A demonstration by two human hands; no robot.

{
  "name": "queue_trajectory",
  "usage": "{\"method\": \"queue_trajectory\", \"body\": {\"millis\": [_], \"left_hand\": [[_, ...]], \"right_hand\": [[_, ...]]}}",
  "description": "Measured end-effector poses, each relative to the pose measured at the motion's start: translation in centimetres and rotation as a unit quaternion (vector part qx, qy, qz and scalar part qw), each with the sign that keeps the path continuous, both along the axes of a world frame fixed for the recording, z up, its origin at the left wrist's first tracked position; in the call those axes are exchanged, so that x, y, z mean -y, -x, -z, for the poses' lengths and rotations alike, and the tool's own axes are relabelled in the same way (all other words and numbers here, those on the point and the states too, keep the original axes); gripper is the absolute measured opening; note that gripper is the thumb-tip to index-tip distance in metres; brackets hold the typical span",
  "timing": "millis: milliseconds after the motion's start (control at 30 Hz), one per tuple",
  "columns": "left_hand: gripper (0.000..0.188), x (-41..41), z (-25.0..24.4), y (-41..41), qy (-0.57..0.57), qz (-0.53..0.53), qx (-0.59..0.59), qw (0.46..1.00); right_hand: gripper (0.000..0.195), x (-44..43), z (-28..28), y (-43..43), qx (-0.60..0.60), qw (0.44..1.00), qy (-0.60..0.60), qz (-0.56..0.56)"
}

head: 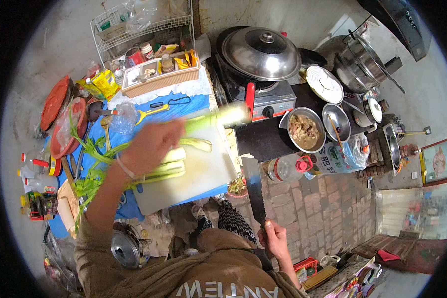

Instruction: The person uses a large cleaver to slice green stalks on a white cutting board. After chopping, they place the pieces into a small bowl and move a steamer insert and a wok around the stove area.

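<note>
My left hand (152,143) is above the white cutting board (205,175), blurred by motion. It grips a thick green celery stalk (212,120) whose pale end points right, towards the gas stove. Under and beside the hand, several more celery stalks (169,167) lie on the board, their leaves (91,182) spreading left over a blue cloth. My right hand (273,238) is closed on the handle of a kitchen knife (254,190). The knife's broad blade points up, right of the board and apart from it, with toothed notches along one edge.
A wok with a domed steel lid (266,52) sits on the gas stove (270,102). Right of it stand a steel bowl of meat pieces (303,130) and a smaller bowl (336,121). A large plastic bottle (285,167) is near the knife. A beige basket (164,80) holds jars and packets.
</note>
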State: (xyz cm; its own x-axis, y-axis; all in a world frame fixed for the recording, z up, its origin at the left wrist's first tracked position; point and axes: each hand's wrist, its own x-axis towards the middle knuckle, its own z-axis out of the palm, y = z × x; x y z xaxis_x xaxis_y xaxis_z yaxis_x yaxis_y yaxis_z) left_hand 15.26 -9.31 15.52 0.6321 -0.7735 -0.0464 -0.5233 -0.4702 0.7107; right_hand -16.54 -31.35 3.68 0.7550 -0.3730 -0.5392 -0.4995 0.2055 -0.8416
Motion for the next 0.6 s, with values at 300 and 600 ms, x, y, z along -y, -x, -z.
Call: {"method": "queue_trajectory", "body": {"millis": [300,600], "left_hand": [[0.033,-4.3,14.7,11.8,-0.076,-0.154,-0.255,0.952],[0.028,-4.6,15.6,12.2,-0.035,-0.185,-0.265,0.946]], "right_hand": [[0.034,0.5,-2.8,-3.0,0.003,0.963,0.183,-0.198],[0.036,0.6,-3.0,-7.1,0.034,0.924,0.217,-0.313]]}}
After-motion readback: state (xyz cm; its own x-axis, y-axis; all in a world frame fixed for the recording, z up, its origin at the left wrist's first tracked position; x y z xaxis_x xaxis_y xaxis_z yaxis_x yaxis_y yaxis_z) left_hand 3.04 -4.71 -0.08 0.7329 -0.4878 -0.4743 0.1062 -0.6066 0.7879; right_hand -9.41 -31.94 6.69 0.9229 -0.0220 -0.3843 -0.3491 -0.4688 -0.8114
